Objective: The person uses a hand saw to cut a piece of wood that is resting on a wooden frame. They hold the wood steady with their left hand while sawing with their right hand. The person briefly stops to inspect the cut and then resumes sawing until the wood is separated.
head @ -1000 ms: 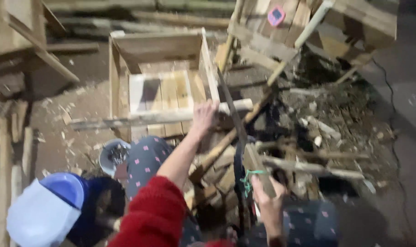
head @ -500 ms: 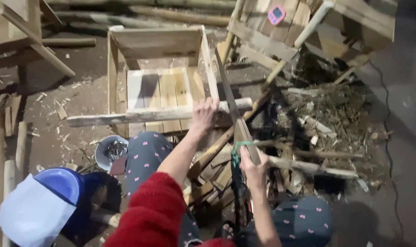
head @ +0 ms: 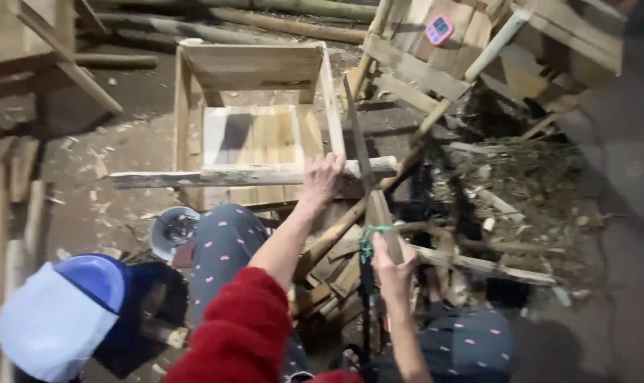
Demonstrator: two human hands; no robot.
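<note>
Left hand [head: 322, 177] clamped on pale slat [head: 251, 174] lying across open wooden crate [head: 191, 106]; right hand [head: 393, 262] gripping handsaw [head: 368, 181], blade just right of that grip; no kerf discernible; cut judged barely begun.

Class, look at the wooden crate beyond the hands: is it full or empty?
Empty, as far as shown. The wooden crate lies open toward the camera, and only bare planks show inside it; the left hand steadies a plank across its front.

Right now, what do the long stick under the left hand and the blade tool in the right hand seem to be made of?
The long stick looks like raw, unpainted wood: pale, rough grain. The blade tool seems dull grey metal, thin and flat, with a wooden grip bound by green string. The left hand rests on the stick; the right hand grips the tool.
</note>
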